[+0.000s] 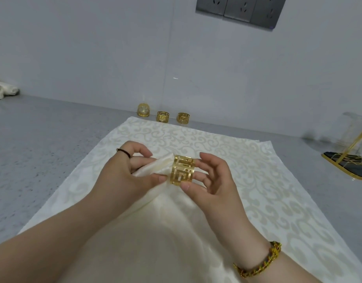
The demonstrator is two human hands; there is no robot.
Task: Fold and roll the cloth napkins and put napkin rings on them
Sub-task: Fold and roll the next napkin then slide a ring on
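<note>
Napkin [155, 167] halfway through a gold napkin ring [183, 169], held between both hands.
The left hand [123, 172] pinches the gathered tip poking out on its side of the ring, and the right hand [214, 180] grips the ring between thumb and fingertips. The ringing step looks under way. Next, the ring likely needs sliding further along the cloth. Three spare rings [162, 116] stand beyond the hands.

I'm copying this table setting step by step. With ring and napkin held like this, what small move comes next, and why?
Probably slide the gold cut-out metal ring, pinched by the right hand, leftward over the gathered end of the cream satin napkin that the left hand grips. The cloth only meets the ring's left opening; none shows past its right side.
</note>
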